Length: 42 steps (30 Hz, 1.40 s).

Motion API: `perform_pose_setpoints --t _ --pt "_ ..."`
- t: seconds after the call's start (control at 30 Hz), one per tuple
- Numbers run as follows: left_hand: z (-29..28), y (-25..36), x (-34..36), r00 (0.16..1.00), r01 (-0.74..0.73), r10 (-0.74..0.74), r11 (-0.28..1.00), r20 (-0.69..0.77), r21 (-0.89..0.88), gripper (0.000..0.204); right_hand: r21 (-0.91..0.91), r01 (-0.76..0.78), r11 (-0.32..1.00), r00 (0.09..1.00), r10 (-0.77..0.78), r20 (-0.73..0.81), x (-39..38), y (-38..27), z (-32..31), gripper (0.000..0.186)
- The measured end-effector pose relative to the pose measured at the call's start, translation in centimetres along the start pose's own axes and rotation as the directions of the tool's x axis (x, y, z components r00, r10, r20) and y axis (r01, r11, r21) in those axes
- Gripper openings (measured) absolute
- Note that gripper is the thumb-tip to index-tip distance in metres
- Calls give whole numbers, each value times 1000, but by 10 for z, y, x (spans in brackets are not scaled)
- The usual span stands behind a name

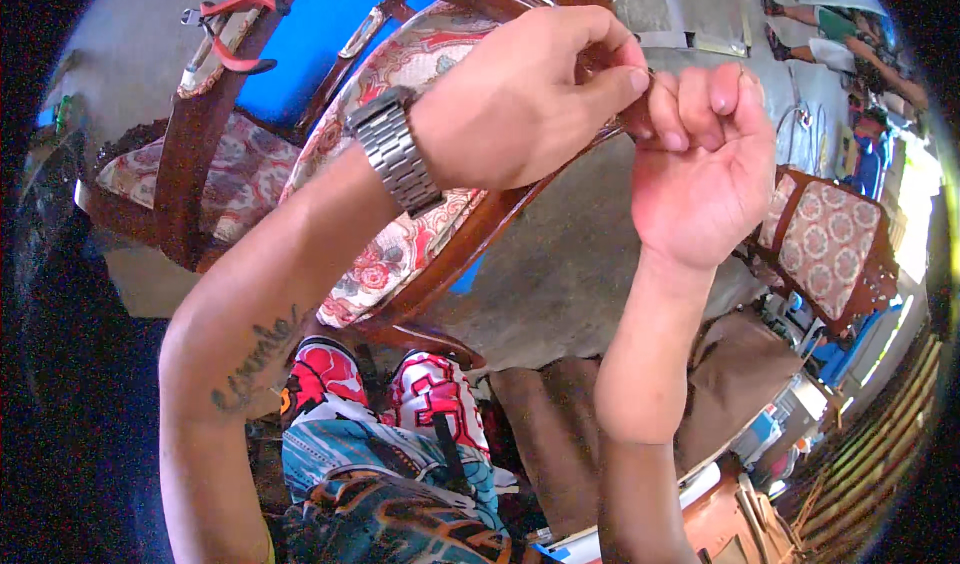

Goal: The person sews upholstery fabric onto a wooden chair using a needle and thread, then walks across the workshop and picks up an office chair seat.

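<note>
Both hands come together over the far right end of a dark wooden chair [450, 249] with red-and-cream floral upholstery. My left hand [540, 99], with a metal watch at its wrist, is closed, its thumb and index finger pinched together. Right beside it, my right hand [705, 154] turns its palm up with the fingers curled in. The fingertips of both hands nearly meet in front of the reddish-brown wood. Whatever they pinch is too small or hidden to make out. Red-handled pliers [240, 32] rest on the padded wooden arm at the upper left.
Brown cloth or sheeting [545, 434] lies below my right forearm. At the right stands another chair part with a patterned pad [825, 244]. Another person [840, 39] is at the far upper right. Bright blue material [310, 44] shows behind the chair frame.
</note>
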<state>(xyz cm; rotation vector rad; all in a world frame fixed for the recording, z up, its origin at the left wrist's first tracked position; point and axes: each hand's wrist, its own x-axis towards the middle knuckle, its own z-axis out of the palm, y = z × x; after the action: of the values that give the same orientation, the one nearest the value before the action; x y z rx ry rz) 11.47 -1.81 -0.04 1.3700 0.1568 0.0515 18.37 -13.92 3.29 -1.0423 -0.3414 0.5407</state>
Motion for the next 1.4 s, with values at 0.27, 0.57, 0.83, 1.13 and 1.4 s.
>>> perform_pose_setpoints --t 0.27,0.57,0.83,1.13,1.4 --pt "-14 -11 -10 994 -112 111 948 18 298 15 -504 5 864 989 -77 -123 -27 5 1 26" --pt "-43 -56 -57 927 -204 375 481 10 853 47 -629 -228 743 951 31 -307 -85 48 -24 9" --pt "-43 -66 -58 922 -185 386 429 6 884 53 -776 -171 607 968 -45 -248 -79 68 -29 10" --pt "-43 -70 -57 930 -162 367 434 -10 886 54 -782 -147 605 976 -40 -213 -78 70 -32 9" --pt "-45 -72 -55 902 -175 431 429 -31 886 49 -814 -137 564 977 -57 -204 -74 71 -30 10"
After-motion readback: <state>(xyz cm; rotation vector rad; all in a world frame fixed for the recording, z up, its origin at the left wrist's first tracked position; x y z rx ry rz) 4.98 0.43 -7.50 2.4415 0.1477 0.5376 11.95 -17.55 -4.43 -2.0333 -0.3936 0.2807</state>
